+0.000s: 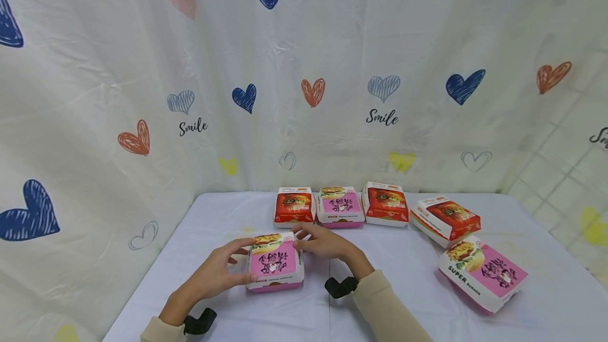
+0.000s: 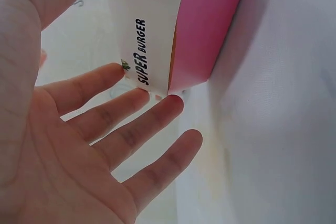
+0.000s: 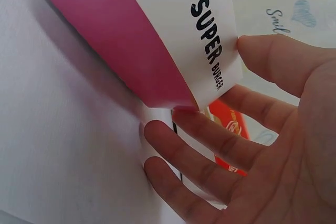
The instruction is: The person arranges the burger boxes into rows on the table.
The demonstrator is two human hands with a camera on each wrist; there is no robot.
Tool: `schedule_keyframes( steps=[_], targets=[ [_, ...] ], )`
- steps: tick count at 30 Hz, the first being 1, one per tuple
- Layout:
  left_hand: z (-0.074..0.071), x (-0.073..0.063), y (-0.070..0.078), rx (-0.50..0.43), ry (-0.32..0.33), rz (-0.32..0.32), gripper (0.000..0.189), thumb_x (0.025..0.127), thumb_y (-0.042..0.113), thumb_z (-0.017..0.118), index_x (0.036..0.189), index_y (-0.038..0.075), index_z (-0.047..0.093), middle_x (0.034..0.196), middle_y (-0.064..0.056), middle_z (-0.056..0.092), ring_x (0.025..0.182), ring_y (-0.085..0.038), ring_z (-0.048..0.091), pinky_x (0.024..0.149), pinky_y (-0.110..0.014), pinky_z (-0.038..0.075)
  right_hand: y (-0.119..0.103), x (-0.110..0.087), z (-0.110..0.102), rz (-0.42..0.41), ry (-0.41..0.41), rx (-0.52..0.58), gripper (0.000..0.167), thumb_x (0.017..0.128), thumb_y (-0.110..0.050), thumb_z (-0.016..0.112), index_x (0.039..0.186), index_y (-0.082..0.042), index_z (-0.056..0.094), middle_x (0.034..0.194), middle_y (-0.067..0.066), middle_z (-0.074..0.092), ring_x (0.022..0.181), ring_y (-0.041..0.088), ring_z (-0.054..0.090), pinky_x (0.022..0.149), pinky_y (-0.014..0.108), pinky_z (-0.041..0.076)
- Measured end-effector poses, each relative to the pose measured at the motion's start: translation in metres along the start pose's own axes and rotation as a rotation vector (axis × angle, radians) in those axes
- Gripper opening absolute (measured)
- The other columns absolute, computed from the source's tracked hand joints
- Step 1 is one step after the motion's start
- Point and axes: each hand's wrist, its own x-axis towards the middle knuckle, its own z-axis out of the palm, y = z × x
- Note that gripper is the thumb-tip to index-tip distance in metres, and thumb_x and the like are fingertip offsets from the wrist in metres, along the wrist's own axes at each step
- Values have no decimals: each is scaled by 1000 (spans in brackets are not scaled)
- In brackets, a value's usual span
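In the head view a pink and white burger box (image 1: 274, 264) rests on the white-covered table, between both hands. My left hand (image 1: 216, 273) holds its left side, thumb at the near left corner and index finger at the far one. My right hand (image 1: 328, 241) has its thumb on the right side and its fingers at the far right corner. Up close in the left wrist view, the left fingertips meet the edge of the burger box (image 2: 152, 35). The right wrist view shows SUPER BURGER printed on the white flap of the burger box (image 3: 210, 40).
Along the back stand a red burger box (image 1: 294, 207), a pink one (image 1: 340, 207) and another red one (image 1: 386, 203). To the right, a red box (image 1: 446, 219) touches a slanted pink box (image 1: 483, 273). A heart-printed curtain (image 1: 332, 136) hangs behind the table (image 1: 228, 310).
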Motion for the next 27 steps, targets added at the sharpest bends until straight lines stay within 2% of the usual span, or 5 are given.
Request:
schedule_keyframes(
  steps=[8, 15, 22, 27],
  targets=[
    [0, -1, -1, -6, 27, 13, 78, 78, 53, 84, 145, 24, 56, 146, 5, 59, 124, -19, 60, 94, -36, 54, 0, 1, -1, 3, 7, 1, 37, 99, -37, 66, 131, -20, 59, 130, 8, 62, 116, 25, 58, 97, 49, 53],
    [0, 0, -4, -21, 21, -2, 72, 80, 51, 84, 142, 24, 57, 143, 2, 62, 121, -21, 63, 95, -38, 55, -1, 0, -1, 5, 13, -7, 39, 99, -38, 66, 129, -15, 59, 126, 7, 63, 113, 23, 58, 96, 48, 53],
    [-1, -1, -3, -21, -1, 37, 65, 88, 49, 77, 143, 20, 58, 142, -3, 63, 121, -25, 64, 95, -42, 55, 1, 1, -1, 7, 16, -19, 37, 98, -38, 67, 125, -15, 60, 122, 4, 63, 109, 21, 57, 93, 44, 54],
    [-1, -2, -3, -5, -5, 44, 63, 90, 48, 75, 143, 20, 57, 142, -3, 63, 120, -25, 65, 95, -41, 55, 3, 2, -1, 0, 12, -26, 36, 99, -39, 65, 126, -16, 60, 123, 4, 63, 109, 21, 57, 93, 44, 54]
  ],
)
